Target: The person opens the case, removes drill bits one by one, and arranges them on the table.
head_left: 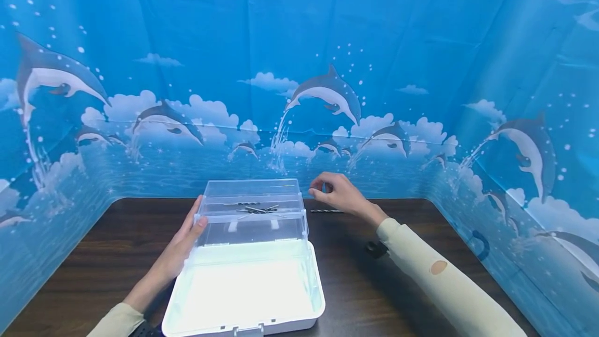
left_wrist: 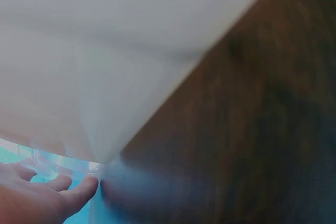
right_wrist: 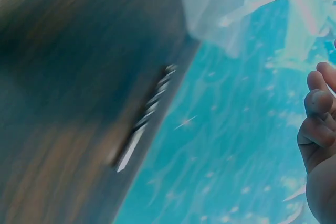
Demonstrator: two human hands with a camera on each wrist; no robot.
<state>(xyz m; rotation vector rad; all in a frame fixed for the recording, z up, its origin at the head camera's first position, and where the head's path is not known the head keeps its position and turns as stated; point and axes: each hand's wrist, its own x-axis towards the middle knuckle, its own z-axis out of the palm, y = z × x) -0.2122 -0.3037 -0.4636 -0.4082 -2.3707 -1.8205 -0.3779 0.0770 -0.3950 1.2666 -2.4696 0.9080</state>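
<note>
A white storage box (head_left: 318, 295) stands on the table with its clear upper part raised. Several drill bits (head_left: 257, 210) lie in the clear tray (head_left: 220, 201) at the back. My left hand (head_left: 182, 241) holds the left edge of that raised part, thumb at the front. In the left wrist view its fingers (left_wrist: 79, 195) reach along the clear plastic. To the right of the tray, my right hand (head_left: 339, 191) hovers above the table with loosely bent fingers and nothing visible between them. Below it, a single spiral drill bit (right_wrist: 149, 111) lies near the table's far edge.
Dark wooden table (head_left: 93, 269) extends on both sides of the box. A small black object (head_left: 376, 249) shows beside the right sleeve. A blue dolphin-print curtain (head_left: 281, 66) hangs around the back and sides.
</note>
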